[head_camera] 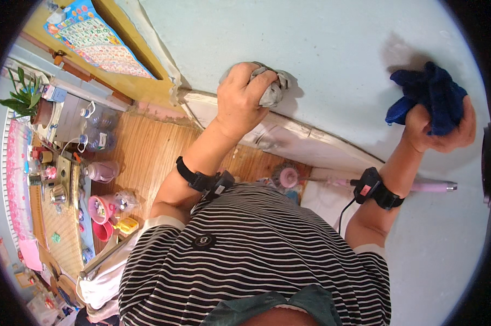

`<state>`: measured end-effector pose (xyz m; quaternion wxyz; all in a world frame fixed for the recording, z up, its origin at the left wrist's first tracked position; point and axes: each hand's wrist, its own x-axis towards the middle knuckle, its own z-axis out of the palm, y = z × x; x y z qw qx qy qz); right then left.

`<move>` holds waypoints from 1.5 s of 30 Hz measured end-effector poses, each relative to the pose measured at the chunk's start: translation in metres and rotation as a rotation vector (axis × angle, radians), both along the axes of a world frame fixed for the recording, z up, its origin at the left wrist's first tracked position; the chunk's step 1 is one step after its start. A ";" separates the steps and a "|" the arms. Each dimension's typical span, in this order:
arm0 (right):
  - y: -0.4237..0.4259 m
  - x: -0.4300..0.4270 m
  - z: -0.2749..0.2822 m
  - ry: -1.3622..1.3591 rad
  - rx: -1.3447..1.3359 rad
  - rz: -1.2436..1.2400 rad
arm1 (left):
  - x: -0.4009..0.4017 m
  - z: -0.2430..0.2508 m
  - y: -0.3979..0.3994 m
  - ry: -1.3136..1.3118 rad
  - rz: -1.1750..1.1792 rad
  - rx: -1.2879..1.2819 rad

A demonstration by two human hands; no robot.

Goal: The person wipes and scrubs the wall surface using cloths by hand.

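Note:
A crumpled grey cloth (272,93) is bunched in my left hand (242,95), pressed close to the pale blue wall (331,49) just above its white skirting ledge (286,122). Farther right, my right hand (453,132) grips a dark blue cloth (437,98) from beneath, its corners spreading past the fingers. That cloth casts a shadow on the wall; whether it touches the surface I cannot tell. Black straps with small boxes circle both forearms.
A round pink brush (288,177) stands low by the wall, behind my torso. On the wooden floor (147,126) at left are plastic water jugs (101,138), a thermos (103,171), a pink bucket (101,208) and a yellow bottle (127,225). A printed chart (103,42) hangs upper left.

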<state>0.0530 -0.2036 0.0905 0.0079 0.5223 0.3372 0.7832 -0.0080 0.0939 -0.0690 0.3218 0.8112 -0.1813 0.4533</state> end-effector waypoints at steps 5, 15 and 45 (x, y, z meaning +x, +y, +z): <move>-0.001 -0.006 -0.001 0.047 0.009 -0.041 | 0.010 0.036 0.002 -0.129 0.030 -0.079; -0.003 -0.004 -0.003 0.042 -0.012 -0.075 | 0.005 -0.005 0.006 -0.055 0.050 -0.024; -0.006 -0.009 0.000 0.049 -0.097 -0.053 | 0.009 0.081 0.032 -0.179 0.071 -0.132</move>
